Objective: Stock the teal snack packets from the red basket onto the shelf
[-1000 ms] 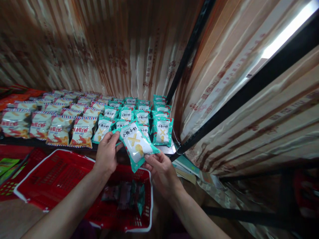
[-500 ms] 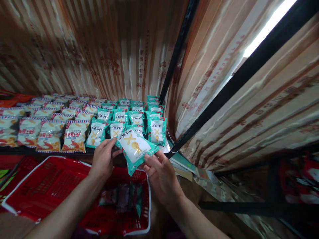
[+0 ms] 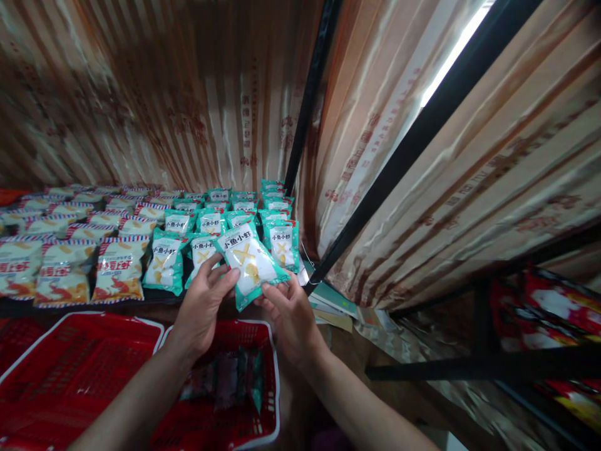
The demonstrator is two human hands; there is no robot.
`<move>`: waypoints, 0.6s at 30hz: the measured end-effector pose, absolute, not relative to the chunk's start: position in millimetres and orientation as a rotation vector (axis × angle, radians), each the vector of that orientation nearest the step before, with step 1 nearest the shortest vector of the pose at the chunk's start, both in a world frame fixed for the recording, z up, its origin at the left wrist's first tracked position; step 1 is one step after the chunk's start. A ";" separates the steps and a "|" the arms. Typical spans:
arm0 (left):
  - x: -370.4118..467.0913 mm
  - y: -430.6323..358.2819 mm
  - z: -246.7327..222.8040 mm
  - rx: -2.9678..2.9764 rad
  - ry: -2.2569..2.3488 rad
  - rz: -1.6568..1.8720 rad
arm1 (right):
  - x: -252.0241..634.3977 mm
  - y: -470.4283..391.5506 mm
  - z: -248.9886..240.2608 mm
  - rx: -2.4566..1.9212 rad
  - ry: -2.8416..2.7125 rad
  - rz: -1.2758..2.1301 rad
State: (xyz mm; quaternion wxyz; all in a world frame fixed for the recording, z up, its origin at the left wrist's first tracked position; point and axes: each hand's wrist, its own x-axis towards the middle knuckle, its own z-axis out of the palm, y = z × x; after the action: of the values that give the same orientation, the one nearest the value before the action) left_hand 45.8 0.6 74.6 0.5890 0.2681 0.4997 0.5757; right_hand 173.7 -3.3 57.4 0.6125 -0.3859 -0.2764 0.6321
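A teal and white snack bag is held tilted between both hands, its printed front facing me. My left hand grips its left side, thumb on the front. At the lower right corner, my right hand pinches the teal edge. Directly behind it stand rows of matching teal bags on the shelf, partly hidden by the held one. Below my hands is a red basket with a white rim, holding several dim packets.
Orange and white shrimp snack bags fill the shelf's left. Another red basket is at lower left. A black metal post slants across the right, before pleated curtains. Red bags lie on a rack at far right.
The held bag has turned more upright and moved slightly up, nearer the shelf row. My left hand has a fuller grip, thumb now on its front. The view has shifted a little right.
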 end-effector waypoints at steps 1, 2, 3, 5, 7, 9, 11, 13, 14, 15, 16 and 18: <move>49.6 2.6 73.7 0.644 1.149 1.361 | 176.7 -1.4 57.6 -0.902 -0.646 1.448; 53.6 4.7 72.6 0.669 1.125 1.379 | 179.9 0.5 57.8 -0.909 -0.653 1.440; 57.9 6.7 71.4 0.702 1.096 1.393 | 183.3 2.2 57.9 -0.907 -0.658 1.431; 66.9 9.9 69.1 0.769 1.054 1.405 | 190.2 5.0 57.0 -0.897 -0.677 1.415; 76.0 12.4 67.7 0.801 1.060 1.418 | 196.7 6.7 54.7 -0.909 -0.707 1.414; 84.3 15.0 67.2 0.801 1.085 1.446 | 202.6 7.6 52.0 -0.939 -0.749 1.391; 91.3 18.7 67.1 0.806 1.095 1.477 | 208.3 7.8 50.0 -0.974 -0.812 1.327; 97.2 23.7 66.1 0.839 1.083 1.506 | 214.6 8.0 49.3 -1.026 -0.916 1.217; 99.9 26.6 64.9 0.858 1.077 1.519 | 218.0 8.3 49.3 -1.069 -0.986 1.140; 102.5 29.6 63.0 0.876 1.072 1.529 | 221.5 8.8 49.4 -1.117 -1.065 1.050; 105.2 32.7 60.5 0.898 1.077 1.536 | 225.2 9.5 49.5 -1.159 -1.148 0.943; 110.6 38.7 53.5 0.954 1.107 1.543 | 232.0 11.6 49.1 -1.206 -1.330 0.711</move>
State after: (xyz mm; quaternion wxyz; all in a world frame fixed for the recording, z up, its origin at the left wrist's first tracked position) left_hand 110.6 38.7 53.5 0.4864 0.3922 0.4551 0.6344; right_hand 232.0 11.6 49.1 0.5691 -0.5137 -0.5662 0.3027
